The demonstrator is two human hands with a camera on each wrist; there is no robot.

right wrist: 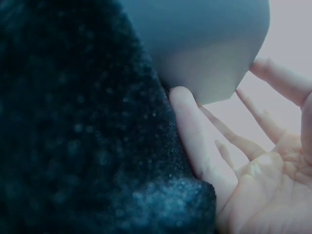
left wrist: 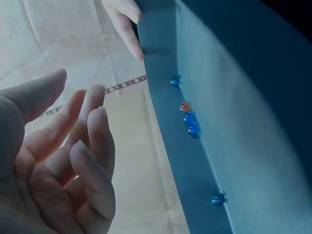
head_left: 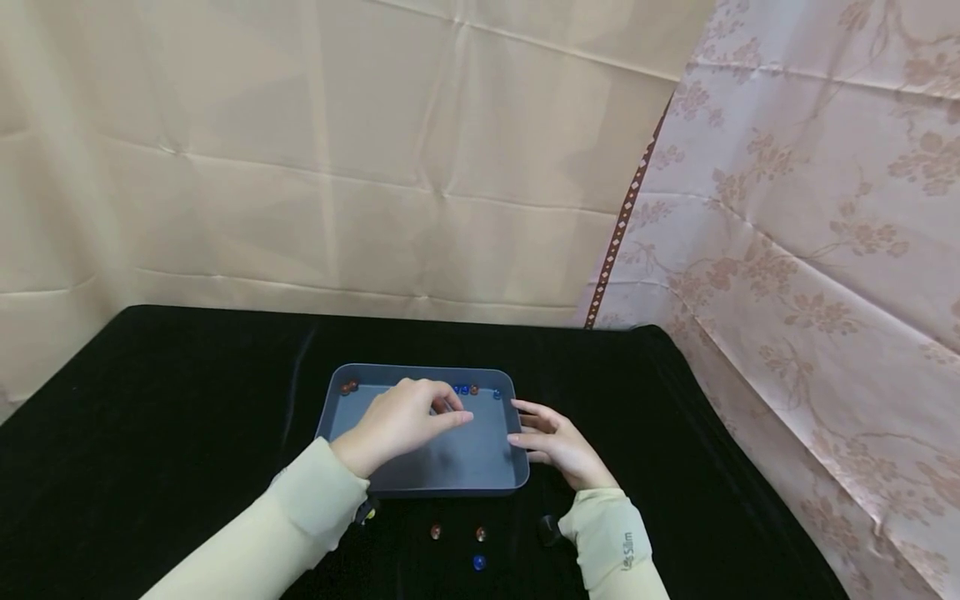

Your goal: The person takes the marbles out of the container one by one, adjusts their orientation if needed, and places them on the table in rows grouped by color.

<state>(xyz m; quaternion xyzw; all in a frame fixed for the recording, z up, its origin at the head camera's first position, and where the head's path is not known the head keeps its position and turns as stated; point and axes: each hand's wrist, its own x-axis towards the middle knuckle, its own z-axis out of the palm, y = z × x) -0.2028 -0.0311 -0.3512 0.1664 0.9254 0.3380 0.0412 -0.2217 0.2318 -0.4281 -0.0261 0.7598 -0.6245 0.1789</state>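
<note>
Marbles (head_left: 465, 390), 3 in a row along tray (head_left: 472, 468) far wall, just beyond nearer left hand (head_left: 405, 417), fingers loose, empty; right hand (head_left: 562, 448) grasps nothing, touching tray's right end.

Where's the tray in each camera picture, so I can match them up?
Head: the tray lies below the centre, on the black cloth.
Left wrist: the tray slants across the right side.
Right wrist: only part of the tray shows, at the top, just right of centre.
Shared landmark: the right hand, at the tray's edge in all three.
</note>
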